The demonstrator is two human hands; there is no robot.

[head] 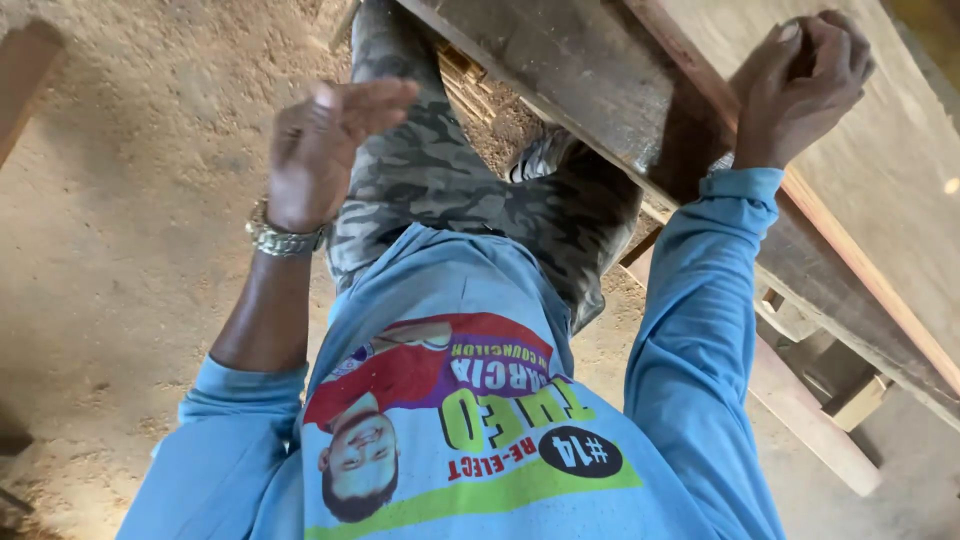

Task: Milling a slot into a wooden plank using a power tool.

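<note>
Plank spans the upper right on the workbench, looks long, stiff and heavy, best gripped along its near edge where right hand is curled; left hand hangs open, holding nothing, upper centre-left.

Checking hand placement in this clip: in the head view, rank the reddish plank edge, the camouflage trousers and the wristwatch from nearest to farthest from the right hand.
1. Reddish plank edge: under the right hand, touching it, on the workbench at upper right.
2. Camouflage trousers: centre, below the bench edge.
3. Wristwatch: far left, on the left wrist.
</note>
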